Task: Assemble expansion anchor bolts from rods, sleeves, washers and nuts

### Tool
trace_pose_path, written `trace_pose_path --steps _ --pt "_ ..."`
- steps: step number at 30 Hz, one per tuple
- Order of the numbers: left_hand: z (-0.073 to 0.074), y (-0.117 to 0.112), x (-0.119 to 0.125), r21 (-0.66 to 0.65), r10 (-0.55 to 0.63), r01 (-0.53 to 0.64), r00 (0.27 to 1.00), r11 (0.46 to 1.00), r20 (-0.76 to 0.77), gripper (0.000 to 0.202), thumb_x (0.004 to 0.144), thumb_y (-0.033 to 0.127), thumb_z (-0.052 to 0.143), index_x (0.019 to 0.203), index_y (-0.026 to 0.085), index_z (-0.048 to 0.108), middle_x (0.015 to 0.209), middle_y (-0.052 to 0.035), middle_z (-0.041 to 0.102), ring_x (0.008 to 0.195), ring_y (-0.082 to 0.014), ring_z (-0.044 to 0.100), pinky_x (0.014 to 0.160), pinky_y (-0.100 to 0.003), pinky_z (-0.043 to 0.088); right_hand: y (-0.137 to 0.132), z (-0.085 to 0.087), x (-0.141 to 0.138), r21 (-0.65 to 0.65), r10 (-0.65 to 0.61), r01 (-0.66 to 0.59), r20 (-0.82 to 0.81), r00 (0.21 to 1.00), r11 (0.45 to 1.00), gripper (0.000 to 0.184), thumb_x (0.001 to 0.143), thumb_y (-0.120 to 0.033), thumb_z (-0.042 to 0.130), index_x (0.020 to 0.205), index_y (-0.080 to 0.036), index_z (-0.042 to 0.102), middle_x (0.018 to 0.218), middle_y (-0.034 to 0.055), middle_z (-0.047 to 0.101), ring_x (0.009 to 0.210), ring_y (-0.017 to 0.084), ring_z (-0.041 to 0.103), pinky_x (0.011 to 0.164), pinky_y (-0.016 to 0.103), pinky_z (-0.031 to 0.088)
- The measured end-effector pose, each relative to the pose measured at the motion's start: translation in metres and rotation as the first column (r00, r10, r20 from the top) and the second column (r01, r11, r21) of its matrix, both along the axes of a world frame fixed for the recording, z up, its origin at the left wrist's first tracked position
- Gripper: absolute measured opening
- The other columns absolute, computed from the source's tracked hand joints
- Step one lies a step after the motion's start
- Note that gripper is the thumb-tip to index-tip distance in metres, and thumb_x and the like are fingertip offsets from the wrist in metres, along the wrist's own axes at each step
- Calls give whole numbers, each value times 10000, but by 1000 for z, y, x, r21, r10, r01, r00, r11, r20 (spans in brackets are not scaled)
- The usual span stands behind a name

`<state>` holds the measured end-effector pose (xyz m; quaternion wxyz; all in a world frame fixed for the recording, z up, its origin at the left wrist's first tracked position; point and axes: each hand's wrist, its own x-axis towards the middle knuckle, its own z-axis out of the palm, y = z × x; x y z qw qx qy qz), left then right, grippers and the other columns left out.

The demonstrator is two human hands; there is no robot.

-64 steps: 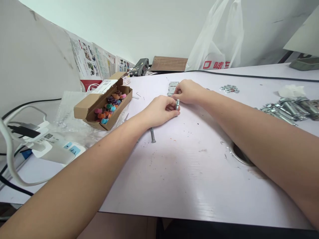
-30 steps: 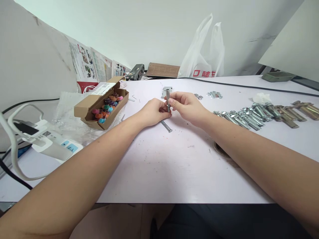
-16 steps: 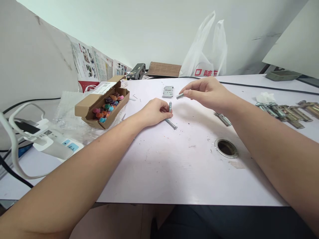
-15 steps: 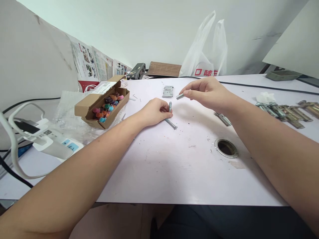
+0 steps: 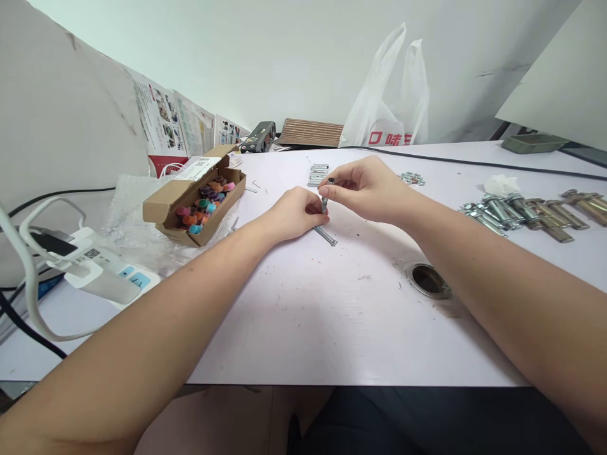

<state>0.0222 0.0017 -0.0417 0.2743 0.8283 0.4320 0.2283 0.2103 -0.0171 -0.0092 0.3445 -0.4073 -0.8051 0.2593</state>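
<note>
My left hand (image 5: 301, 213) rests on the white table with its fingers closed round a small metal bolt (image 5: 324, 206) that stands upright. Beneath those fingertips lies a longer metal rod (image 5: 325, 236), its near end showing. My right hand (image 5: 363, 188) pinches a short metal sleeve (image 5: 331, 182), held upright with its dark open end facing up. The sleeve is right at the top of the bolt; whether it has slid over it I cannot tell. Just behind the hands, several silver metal cylinders (image 5: 317, 175) lie in a row.
Several nuts (image 5: 411, 179) lie beyond my right wrist. Expansion bolts (image 5: 545, 213) are grouped at the right, near a round hole (image 5: 429, 280) in the table. To the left stand a cardboard box (image 5: 165, 203) of colourful pieces and a power strip (image 5: 137, 278). A plastic bag (image 5: 379, 114) is behind.
My right hand has moved left and slightly down, bringing the sleeve from a slanted position to upright above the bolt. My left hand has stayed in place. Nuts behind the right hand have come into view.
</note>
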Motion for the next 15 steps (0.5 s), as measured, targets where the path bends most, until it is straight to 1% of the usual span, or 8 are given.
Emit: trace_pose_path --steps 4,6,8,12,15 --pt "-2 1 0 25 -25 25 1000 999 -7 129 784 278 652 783 168 719 707 0 691 664 -140 576 658 -302 426 3 -8 -2 -6 -31 32 116 993 999 304 895 -340 622 643 -174 596 607 2 472 571 109 354 535 304 260" --pt "-2 2 0 19 -30 30 1000 999 -2 122 773 273 650 778 168 712 689 9 674 652 -132 560 646 -293 417 4 -13 -2 -31 -48 53 138 989 998 323 894 -355 611 632 -173 561 598 -7 443 558 101 325 523 300 239" --pt "-3 3 -2 2 -34 34 999 999 -2 122 756 280 662 782 167 699 702 11 674 668 -135 571 642 -285 418 4 -16 -1 -62 -53 64 159 986 996 309 884 -356 610 640 -174 557 602 -9 445 559 102 324 515 298 235" --pt "-2 4 -5 -6 -14 14 999 1000 -39 196 738 356 693 799 170 679 771 -7 692 739 -167 608 645 -292 427 4 -22 -2 -160 -2 39 226 974 986 332 866 -379 615 621 -178 515 586 -17 423 557 103 317 504 297 243" --pt "-1 2 -6 25 -21 22 998 999 -51 231 729 372 712 850 176 682 807 -10 681 749 -168 600 654 -297 425 3 -19 -1 -171 35 5 231 972 985 328 862 -402 626 635 -177 551 585 -14 421 559 106 315 512 300 247"
